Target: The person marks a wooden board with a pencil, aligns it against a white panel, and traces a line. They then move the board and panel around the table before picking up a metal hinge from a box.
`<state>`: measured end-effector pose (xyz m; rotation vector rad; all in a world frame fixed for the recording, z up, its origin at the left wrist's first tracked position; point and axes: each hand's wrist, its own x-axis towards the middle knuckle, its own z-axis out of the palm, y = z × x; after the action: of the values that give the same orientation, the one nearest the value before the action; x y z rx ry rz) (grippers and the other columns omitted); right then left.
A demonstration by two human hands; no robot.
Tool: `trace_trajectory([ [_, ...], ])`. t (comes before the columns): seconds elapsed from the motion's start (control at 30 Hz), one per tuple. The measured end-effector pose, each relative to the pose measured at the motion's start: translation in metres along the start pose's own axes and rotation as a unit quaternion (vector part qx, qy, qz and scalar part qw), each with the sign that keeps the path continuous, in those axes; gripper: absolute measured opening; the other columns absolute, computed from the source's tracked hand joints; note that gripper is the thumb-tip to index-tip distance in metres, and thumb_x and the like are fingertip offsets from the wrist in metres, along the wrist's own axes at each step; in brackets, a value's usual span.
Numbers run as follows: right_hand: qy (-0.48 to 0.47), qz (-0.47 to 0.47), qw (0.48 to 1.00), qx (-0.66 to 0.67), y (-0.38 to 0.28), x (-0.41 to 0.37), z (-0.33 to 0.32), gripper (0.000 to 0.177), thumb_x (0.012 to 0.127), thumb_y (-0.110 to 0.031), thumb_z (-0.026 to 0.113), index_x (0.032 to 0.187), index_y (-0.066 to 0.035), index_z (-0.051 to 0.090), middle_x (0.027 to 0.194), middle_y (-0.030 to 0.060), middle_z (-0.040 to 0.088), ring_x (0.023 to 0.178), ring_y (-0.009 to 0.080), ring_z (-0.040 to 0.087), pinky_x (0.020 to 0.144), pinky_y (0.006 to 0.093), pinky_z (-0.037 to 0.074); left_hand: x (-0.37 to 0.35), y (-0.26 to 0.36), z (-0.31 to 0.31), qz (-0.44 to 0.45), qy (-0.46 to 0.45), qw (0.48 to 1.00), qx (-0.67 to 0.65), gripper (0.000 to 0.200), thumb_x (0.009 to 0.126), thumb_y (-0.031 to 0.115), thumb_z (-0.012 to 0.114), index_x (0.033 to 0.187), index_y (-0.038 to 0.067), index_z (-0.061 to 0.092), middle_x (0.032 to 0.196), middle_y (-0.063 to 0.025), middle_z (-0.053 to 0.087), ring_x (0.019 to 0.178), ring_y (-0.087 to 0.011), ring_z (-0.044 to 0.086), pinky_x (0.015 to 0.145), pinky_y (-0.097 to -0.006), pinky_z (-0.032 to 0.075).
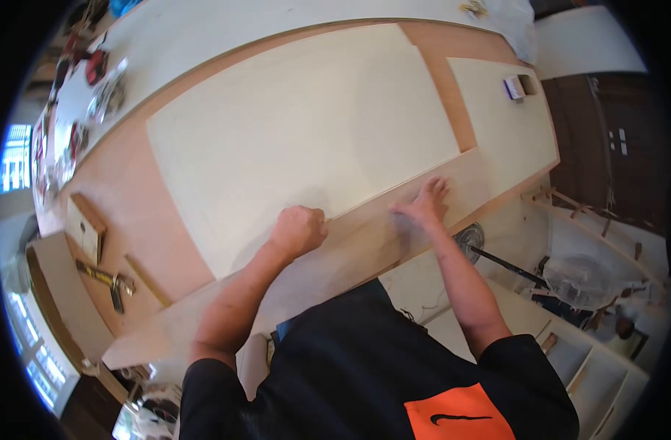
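My left hand (299, 231) is closed in a fist at the long edge of a pale wooden board (357, 238). A small yellow tip, which looks like a pencil (326, 220), pokes out from its right side; the rest is hidden in the fingers. With fingers spread, my right hand (425, 205) presses flat on the same board. The board lies slantwise along the near side of a large cream-coloured sheet (299, 125), overlapping it.
A hammer (112, 282), a yellow strip (148, 280) and a wooden block (86, 227) lie at the left. A small box (518, 88) sits on another cream panel (496, 125) at the right. Plastic bags (108, 94) are at upper left. A fan (470, 238) stands below the right edge.
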<state>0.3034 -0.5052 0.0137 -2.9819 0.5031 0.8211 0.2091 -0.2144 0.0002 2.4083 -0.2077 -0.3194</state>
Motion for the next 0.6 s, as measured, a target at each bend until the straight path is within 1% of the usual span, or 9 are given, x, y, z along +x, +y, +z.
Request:
trace_trajectory([
  [0.03, 0.003, -0.003, 1.000, 0.007, -0.001, -0.002, -0.003, 0.148, 0.055, -0.059, 0.089, 0.156, 0.005, 0.003, 0.164, 0.0257, 0.002, 0.152, 0.0418, 0.003, 0.114, 0.0653, 0.025, 0.019, 0.013, 0.006, 0.009, -0.018, 1.000, 0.004, 0.017, 0.079, 0.021, 0.063, 0.069, 0.007, 0.063, 0.067, -0.0182, 0.065, 0.066, -0.0388, 0.066, 0.065, -0.0502, 0.053],
  [0.13, 0.003, -0.012, 1.000, 0.023, 0.001, -0.006, -0.009, 0.146, 0.055, -0.058, 0.089, 0.155, 0.006, 0.004, 0.164, 0.0267, 0.003, 0.152, 0.0425, 0.005, 0.113, 0.0667, 0.025, 0.079, 0.056, 0.027, 0.039, -0.072, 0.996, 0.024, 0.019, 0.083, 0.024, 0.061, 0.081, 0.006, 0.069, 0.075, -0.0200, 0.069, 0.074, -0.0379, 0.069, 0.070, -0.0499, 0.055],
  [0.2, -0.007, -0.017, 1.000, 0.025, 0.004, -0.004, -0.011, 0.144, 0.056, -0.058, 0.089, 0.154, 0.007, 0.006, 0.163, 0.0277, 0.005, 0.152, 0.0434, 0.006, 0.112, 0.0676, 0.024, 0.118, 0.081, 0.046, 0.047, -0.069, 0.996, 0.022, 0.020, 0.083, 0.025, 0.061, 0.080, 0.006, 0.068, 0.075, -0.0199, 0.068, 0.073, -0.0392, 0.068, 0.070, -0.0507, 0.054],
  [0.3, 0.020, -0.023, 0.999, 0.042, 0.011, 0.004, 0.004, 0.141, 0.058, -0.057, 0.088, 0.154, 0.007, 0.008, 0.162, 0.0289, 0.006, 0.151, 0.0453, 0.007, 0.111, 0.0692, 0.024, 0.172, 0.116, 0.069, 0.056, -0.064, 0.996, 0.016, 0.022, 0.084, 0.026, 0.060, 0.081, 0.006, 0.068, 0.077, -0.0203, 0.069, 0.075, -0.0402, 0.068, 0.072, -0.0506, 0.054],
  [0.37, 0.019, -0.030, 0.999, 0.040, 0.015, 0.004, 0.005, 0.139, 0.059, -0.057, 0.088, 0.154, 0.006, 0.009, 0.162, 0.0297, 0.006, 0.150, 0.0470, 0.007, 0.111, 0.0698, 0.023, 0.200, 0.139, 0.078, 0.062, -0.065, 0.996, 0.012, 0.022, 0.084, 0.026, 0.059, 0.082, 0.006, 0.069, 0.078, -0.0207, 0.069, 0.076, -0.0404, 0.068, 0.073, -0.0502, 0.054],
  [0.5, -0.012, -0.043, 0.997, 0.059, 0.013, -0.006, -0.024, 0.136, 0.061, -0.057, 0.086, 0.154, 0.006, 0.009, 0.161, 0.0305, 0.007, 0.149, 0.0492, 0.008, 0.110, 0.0711, 0.021, 0.240, 0.169, 0.090, 0.059, -0.080, 0.995, 0.013, 0.023, 0.084, 0.025, 0.058, 0.083, 0.006, 0.070, 0.080, -0.0212, 0.070, 0.079, -0.0402, 0.068, 0.074, -0.0499, 0.054],
  [0.53, -0.012, -0.043, 0.997, 0.062, 0.014, -0.005, -0.024, 0.136, 0.062, -0.057, 0.086, 0.154, 0.007, 0.009, 0.161, 0.0305, 0.007, 0.149, 0.0493, 0.008, 0.111, 0.0711, 0.021, 0.247, 0.174, 0.094, 0.053, -0.084, 0.995, 0.015, 0.023, 0.084, 0.025, 0.058, 0.083, 0.006, 0.070, 0.080, -0.0212, 0.070, 0.079, -0.0401, 0.068, 0.075, -0.0499, 0.054],
  [0.6, -0.012, -0.046, 0.997, 0.066, 0.015, -0.006, -0.022, 0.136, 0.062, -0.058, 0.086, 0.154, 0.007, 0.008, 0.161, 0.0306, 0.006, 0.149, 0.0494, 0.008, 0.111, 0.0710, 0.020, 0.255, 0.177, 0.099, 0.072, -0.076, 0.994, 0.012, 0.023, 0.084, 0.026, 0.058, 0.083, 0.006, 0.070, 0.080, -0.0207, 0.070, 0.080, -0.0399, 0.068, 0.075, -0.0498, 0.054],
])
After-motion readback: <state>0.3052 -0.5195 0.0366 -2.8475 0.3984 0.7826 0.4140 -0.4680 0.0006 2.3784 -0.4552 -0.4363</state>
